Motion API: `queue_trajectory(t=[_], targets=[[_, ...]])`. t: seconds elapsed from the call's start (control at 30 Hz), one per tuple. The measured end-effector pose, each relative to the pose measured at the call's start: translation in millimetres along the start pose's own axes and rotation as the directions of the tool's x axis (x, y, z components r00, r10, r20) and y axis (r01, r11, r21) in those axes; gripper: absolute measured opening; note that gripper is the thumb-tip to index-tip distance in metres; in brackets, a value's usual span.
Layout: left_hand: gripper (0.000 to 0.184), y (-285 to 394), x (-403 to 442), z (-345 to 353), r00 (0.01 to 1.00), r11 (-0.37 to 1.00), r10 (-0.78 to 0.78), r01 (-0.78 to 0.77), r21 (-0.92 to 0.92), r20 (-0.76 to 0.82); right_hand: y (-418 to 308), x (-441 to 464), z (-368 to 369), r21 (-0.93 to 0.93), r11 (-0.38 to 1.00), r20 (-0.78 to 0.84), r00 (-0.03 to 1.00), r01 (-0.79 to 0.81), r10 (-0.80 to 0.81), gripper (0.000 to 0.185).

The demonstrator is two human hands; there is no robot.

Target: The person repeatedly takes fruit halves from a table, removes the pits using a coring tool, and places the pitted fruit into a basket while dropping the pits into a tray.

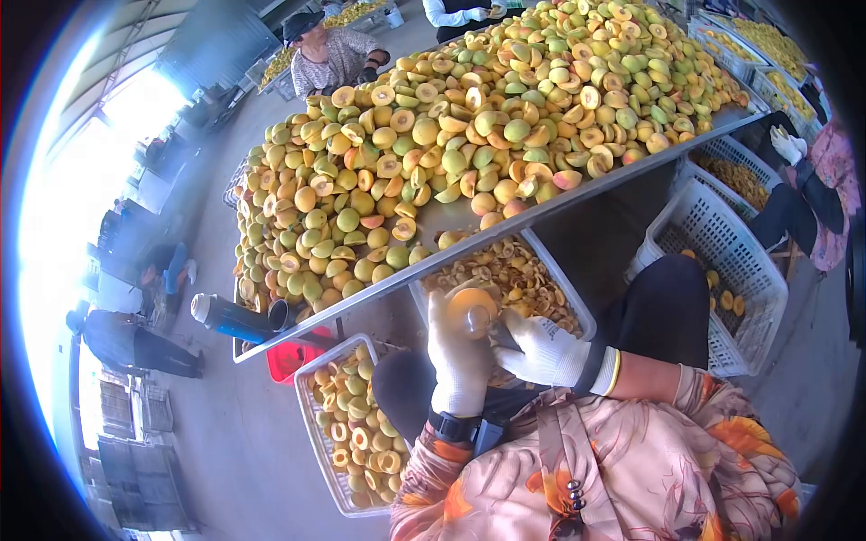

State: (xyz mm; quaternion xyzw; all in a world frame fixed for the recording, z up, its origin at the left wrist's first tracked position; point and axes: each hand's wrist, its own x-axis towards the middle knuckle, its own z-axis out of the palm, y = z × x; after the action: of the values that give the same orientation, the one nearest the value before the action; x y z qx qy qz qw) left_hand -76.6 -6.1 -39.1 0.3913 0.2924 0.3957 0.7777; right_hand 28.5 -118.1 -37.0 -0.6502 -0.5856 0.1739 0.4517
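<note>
Flowered shirt [622,460], cropped below, fronts 2 gloved hands [460,356] [548,353] partly hiding fruit [471,304].

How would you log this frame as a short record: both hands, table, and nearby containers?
left hand: white-gloved, holding a fruit piece
right hand: white-gloved, close beside the fruit piece; its grip is unclear
table: heaped with fruit, many pieces halved
tub: beyond the hands, holding small yellow-brown pieces
left crate: holding fruit, some pieces halved
right crate: holding a few pieces
</note>
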Motion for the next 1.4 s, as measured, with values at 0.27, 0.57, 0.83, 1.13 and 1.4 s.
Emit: queue_trajectory(t=[0.27, 0.57, 0.83, 1.13, 1.4], targets=[[0.048, 16.0, -10.6, 8.5, 0.984, 0.972, 0.169, -0.175, 0.156, 0.051, -25.5, 2.8, -7.6, -0.123, 0.988, -0.086, 0.99, 0.099, -0.11, 0.029], [0.035, 20.5, -10.6, 10.8, 0.958, 0.914, 0.261, -0.205, 0.351, -0.12, -16.5, 11.8, 7.6, 0.21, 0.977, 0.098, 0.995, -0.035, 0.014, 0.03], [0.037, 10.4, 9.3, -2.9, 0.932, 0.866, 0.36, -0.32, 0.385, -0.036, -16.6, 32.4, -14.1, 0.409, 0.864, 0.463, 0.883, -0.293, 0.08, 0.044], [0.038, 18.8, 12.0, 9.2, 0.977, 0.939, 0.203, -0.214, 0.27, 0.067, 9.8, 40.6, -17.3, 0.371, 0.902, 0.521, 0.853, -0.221, -0.005, 0.043], [0.043, 35.8, 19.8, 9.6, 0.925, 0.954, 0.08, -0.179, 0.242, 0.371, 0.3, 41.2, -41.6, 0.488, 0.525, 0.795, 0.603, -0.698, 0.064, 0.02]])
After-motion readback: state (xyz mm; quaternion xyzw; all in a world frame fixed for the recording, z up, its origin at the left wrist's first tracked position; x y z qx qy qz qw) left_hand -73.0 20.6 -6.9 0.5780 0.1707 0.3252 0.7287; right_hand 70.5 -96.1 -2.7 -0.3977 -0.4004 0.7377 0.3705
